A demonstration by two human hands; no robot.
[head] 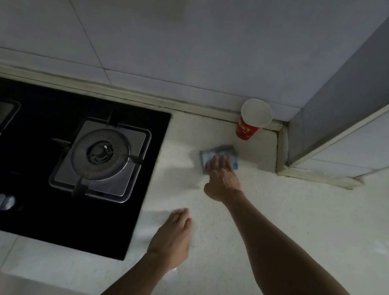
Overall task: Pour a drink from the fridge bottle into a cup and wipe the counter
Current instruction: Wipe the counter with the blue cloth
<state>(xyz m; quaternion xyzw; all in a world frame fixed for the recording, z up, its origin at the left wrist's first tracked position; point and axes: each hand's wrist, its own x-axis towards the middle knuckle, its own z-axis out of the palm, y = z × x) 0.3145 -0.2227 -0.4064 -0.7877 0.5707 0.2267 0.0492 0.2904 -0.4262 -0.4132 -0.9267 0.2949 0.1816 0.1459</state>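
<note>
Fingers (219, 162) of right hand (222, 176) lie flat, close together, pressing blue cloth (220, 154) onto counter (278, 221). Left hand (172, 236) flat, fingers together, empty, near stove edge. Red cup (250, 121) stands upright by the wall, just beyond the cloth; contents not discernible. Bottle not visible. Judgement: keep palm pressure even, sweep away from cup to avoid tipping. Gas stove (62, 153) bounds the left side.

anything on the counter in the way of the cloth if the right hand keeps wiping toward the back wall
Yes: the red cup stands against the back wall just beyond the blue cloth, which lies under the right hand. The left hand is open, nearer the stove.
</note>
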